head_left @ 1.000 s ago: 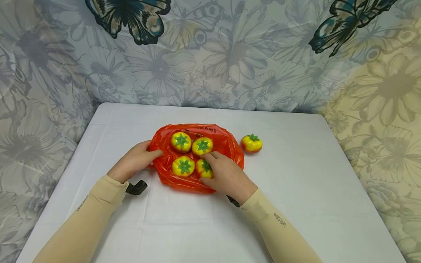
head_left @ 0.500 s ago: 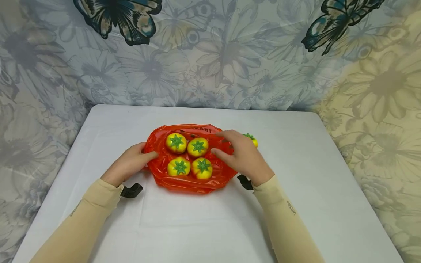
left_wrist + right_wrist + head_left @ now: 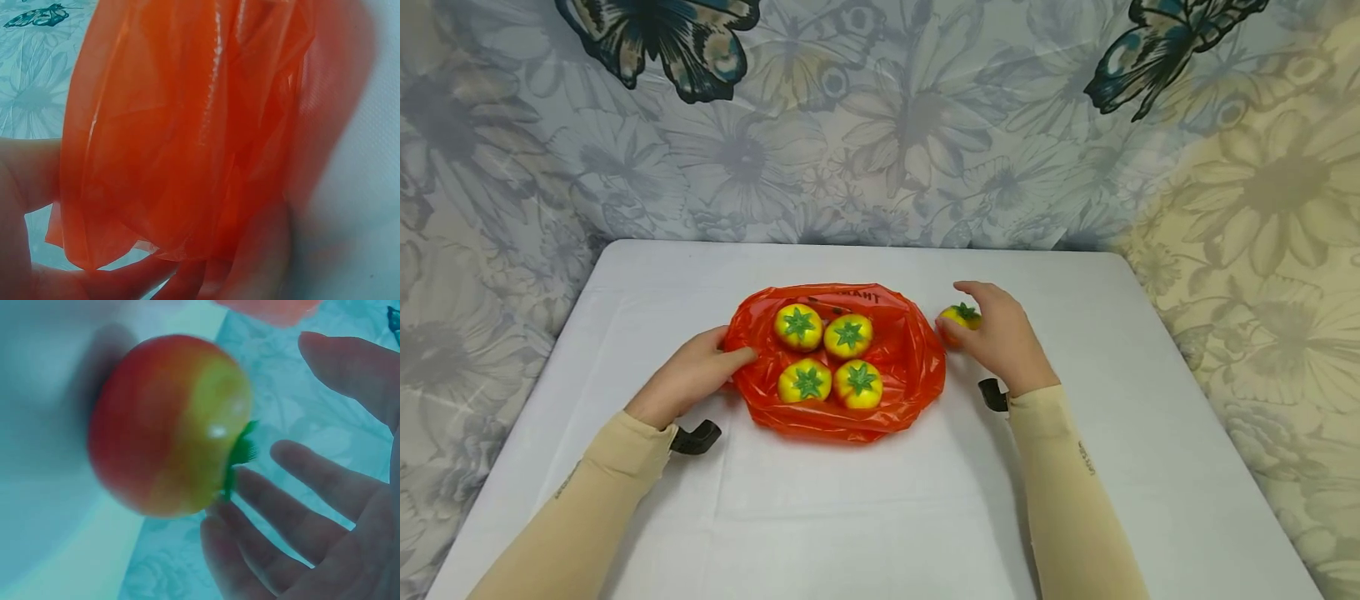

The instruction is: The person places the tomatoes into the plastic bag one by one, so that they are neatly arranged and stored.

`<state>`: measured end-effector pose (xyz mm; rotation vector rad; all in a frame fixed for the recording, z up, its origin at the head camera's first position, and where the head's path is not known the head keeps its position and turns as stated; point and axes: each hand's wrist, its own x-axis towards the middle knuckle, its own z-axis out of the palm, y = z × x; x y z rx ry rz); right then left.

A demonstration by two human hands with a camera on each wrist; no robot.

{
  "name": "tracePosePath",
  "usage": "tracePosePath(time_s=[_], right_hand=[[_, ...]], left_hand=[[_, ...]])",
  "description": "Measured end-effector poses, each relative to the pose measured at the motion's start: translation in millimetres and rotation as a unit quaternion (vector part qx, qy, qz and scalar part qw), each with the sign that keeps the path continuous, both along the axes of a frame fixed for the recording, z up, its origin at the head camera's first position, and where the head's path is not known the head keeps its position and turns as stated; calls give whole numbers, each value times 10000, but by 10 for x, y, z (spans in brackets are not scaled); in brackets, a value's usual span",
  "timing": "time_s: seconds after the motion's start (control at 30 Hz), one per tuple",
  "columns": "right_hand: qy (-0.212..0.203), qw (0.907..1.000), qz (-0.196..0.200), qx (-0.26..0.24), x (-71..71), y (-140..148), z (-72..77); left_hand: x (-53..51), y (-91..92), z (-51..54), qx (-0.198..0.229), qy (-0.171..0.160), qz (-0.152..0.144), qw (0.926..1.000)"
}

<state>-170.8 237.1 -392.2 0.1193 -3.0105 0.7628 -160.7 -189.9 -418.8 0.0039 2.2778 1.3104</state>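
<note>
A red plastic bag [image 3: 910, 358] lies spread open on the white table, with several artificial tomatoes [image 3: 847, 336], yellow with green star-shaped tops, sitting inside it. My left hand [image 3: 695, 372] pinches the bag's left rim, the thumb over the edge and the fingers outside; the left wrist view shows the bag's wall [image 3: 181, 137] close up. To the right of the bag stands one more tomato [image 3: 169, 425], red below and yellow above. Around it reaches my right hand [image 3: 1003, 333], thumb and fingers spread apart with a gap to the fruit in the right wrist view.
The white table [image 3: 865, 517] has its far edge against a wall covering [image 3: 917, 150] printed with flowers and butterflies. A black wrist mount [image 3: 696, 437] sticks out beneath the left sleeve, another [image 3: 993, 395] beneath the right.
My right hand has let go of a tomato in the bag and moved right to the one outside. My left hand keeps its hold on the rim. The view has shifted slightly.
</note>
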Motion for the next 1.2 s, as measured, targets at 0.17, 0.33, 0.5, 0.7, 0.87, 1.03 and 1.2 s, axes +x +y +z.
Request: tracePosePath(time_s=[0.17, 0.33, 0.5, 0.7, 0.87, 1.03, 1.2], right_hand=[[-245, 9997, -83, 50, -39, 37, -19], [-541, 9984, -184, 23, -36, 69, -70], [-698, 9973, -206, 51, -23, 94, -132], [-859, 9962, -160, -17, -39, 88, -150], [-907, 9957, -165, 2, -39, 79, -118], [-652, 9978, -141, 30, -10, 63, -40], [-375, 9991, -114, -141, 43, 36, 60]], left_hand=[[9, -17, 12, 12, 39, 23, 10000], [12, -2, 1, 12, 55, -4, 10000], [15, 16, -27, -24, -8, 10, 10000], [20, 16, -22, 0, -5, 76, 10000], [13, 20, -4, 27, 39, 37, 10000], [8, 19, 9, 5, 45, 34, 10000], [5, 10, 3, -65, 70, 17, 10000]])
